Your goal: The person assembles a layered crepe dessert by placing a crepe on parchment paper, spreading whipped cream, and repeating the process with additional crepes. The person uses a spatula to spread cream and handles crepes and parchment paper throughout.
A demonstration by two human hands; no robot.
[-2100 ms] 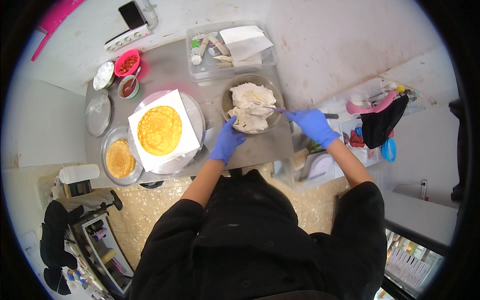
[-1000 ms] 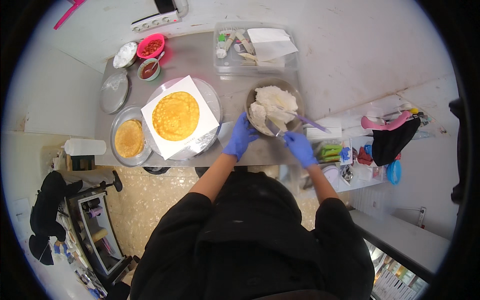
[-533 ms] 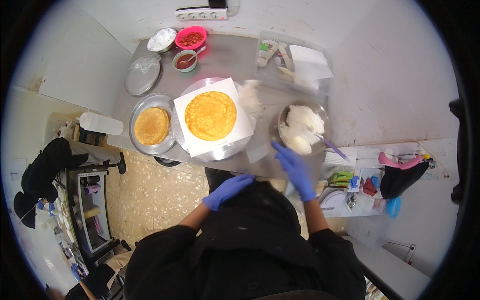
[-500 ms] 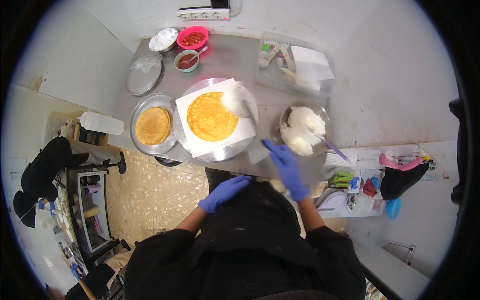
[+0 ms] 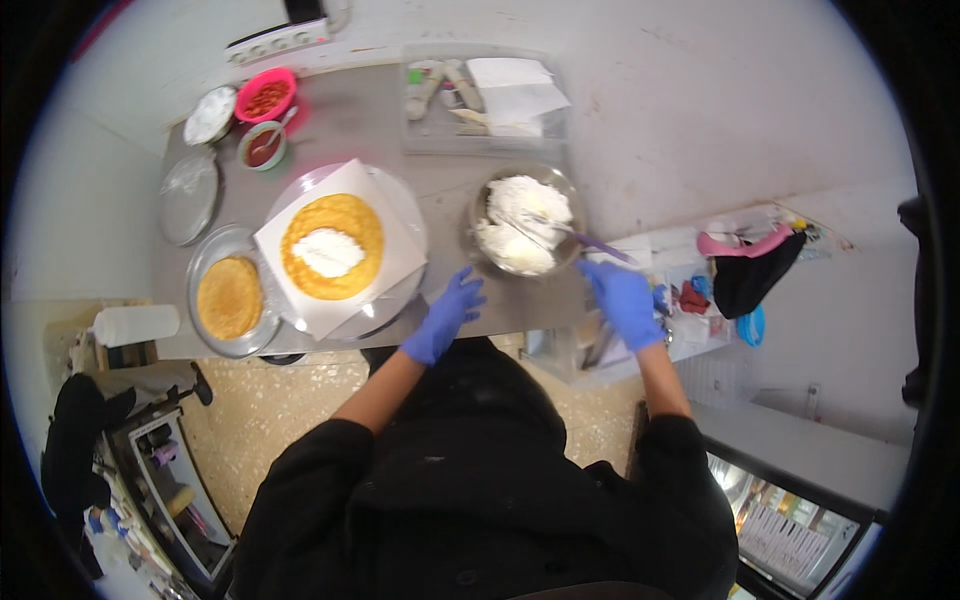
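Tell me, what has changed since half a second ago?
White cream now lies on the yellow pancake. The right hand has moved from between pancake and bowl to the bowl's right; whether it still grips the blurred tool is unclear. The left hand has come forward from the apron to the table, apparently empty. The purple-handled tool stays in the bowl; the pancake stack is unchanged.
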